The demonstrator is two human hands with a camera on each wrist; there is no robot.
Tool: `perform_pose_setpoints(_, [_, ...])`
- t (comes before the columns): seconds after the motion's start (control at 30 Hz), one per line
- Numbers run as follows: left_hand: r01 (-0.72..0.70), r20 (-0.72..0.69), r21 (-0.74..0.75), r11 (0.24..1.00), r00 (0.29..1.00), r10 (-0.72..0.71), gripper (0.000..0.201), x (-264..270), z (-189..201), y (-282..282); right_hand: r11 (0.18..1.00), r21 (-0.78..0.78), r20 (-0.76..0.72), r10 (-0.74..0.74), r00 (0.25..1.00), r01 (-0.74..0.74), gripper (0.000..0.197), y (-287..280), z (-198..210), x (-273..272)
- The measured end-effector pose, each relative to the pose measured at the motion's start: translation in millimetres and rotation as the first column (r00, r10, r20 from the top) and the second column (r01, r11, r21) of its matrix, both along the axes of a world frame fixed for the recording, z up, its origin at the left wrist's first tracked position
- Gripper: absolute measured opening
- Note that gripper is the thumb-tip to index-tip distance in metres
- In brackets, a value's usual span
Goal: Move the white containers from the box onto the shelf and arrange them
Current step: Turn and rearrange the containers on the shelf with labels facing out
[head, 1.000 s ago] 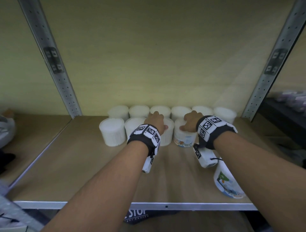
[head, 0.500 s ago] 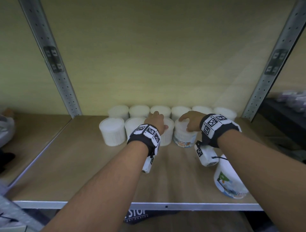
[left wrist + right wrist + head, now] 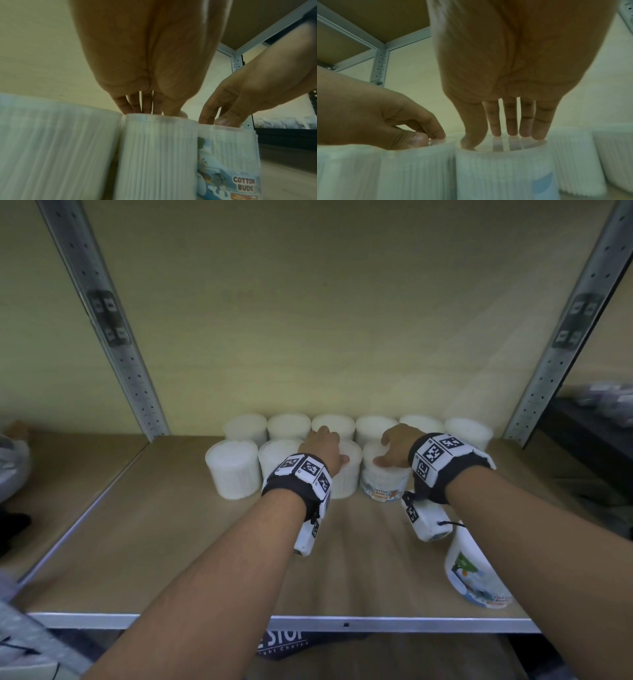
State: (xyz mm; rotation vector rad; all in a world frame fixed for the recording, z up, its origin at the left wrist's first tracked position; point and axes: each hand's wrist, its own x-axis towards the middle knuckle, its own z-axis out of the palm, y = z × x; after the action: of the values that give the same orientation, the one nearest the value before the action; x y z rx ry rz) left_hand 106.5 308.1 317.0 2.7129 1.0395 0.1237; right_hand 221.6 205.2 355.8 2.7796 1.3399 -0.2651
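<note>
On the far left I see a metal post [image 3: 102,313] of the shelf [image 3: 144,542]. The shelf board is brown wood with a grey metal edge at the front.

Next come the white tubs. A back row of six tubs [image 3: 289,426] stands against the wall. In front of it is a second row. Its first tub [image 3: 233,469] stands alone at the left end, and the second tub [image 3: 277,453] is just beside it.

My left hand [image 3: 323,451] is on top of the third tub [image 3: 346,474] in the front row. In the left wrist view its fingers [image 3: 135,104] point down and touch the lid of that tub [image 3: 157,155]. They look nearly straight, not curled around it, so I think the hand is just pressing on the lid.

My right hand [image 3: 397,445] is on the fourth tub [image 3: 383,481], which has a blue label that says COTTON BUDS. In the right wrist view the fingers [image 3: 511,121] are straight with their tips on the clear lid [image 3: 503,143], and the thumb touches the rim. This hand is pressing too, not grabbing.

The third and fourth tubs touch each other.

Farther right, near the front edge, one more tub [image 3: 476,573] with a picture label lies tipped on the shelf, well apart from the rows.

On the far right is the other metal post [image 3: 568,330].
</note>
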Motion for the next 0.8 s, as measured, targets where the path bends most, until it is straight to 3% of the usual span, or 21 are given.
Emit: perform_pose_setpoints(0.8, [0.034,-0.052,-0.041,0.999,0.998,-0.036,0.052,-6,16,-7,0.993,0.012,-0.066,0.114,0.991,-0.113,0.056,-4,7,7])
